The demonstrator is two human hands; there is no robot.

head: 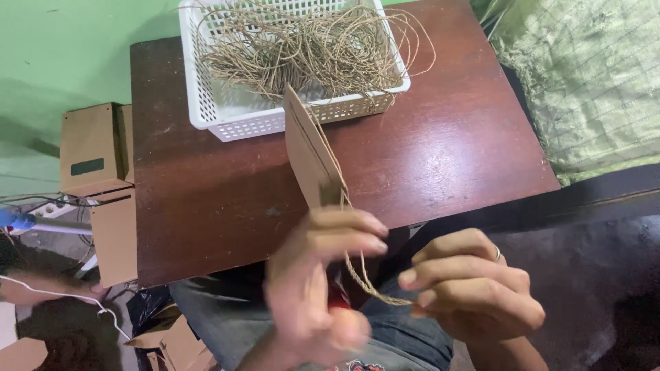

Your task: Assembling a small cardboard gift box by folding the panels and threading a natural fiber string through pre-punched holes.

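Note:
My left hand grips the lower end of a flat brown cardboard piece that stands on edge over the dark wooden table. A strand of tan twine runs from the cardboard's lower corner down to my right hand, whose fingertips pinch it. A ring sits on one right finger. Behind the cardboard stands a white plastic basket filled with a tangle of loose twine.
Brown cardboard boxes stand left of the table, with cables and a blue-handled tool beside them. More cardboard lies on the floor at lower left. A green patterned cloth covers something at the right.

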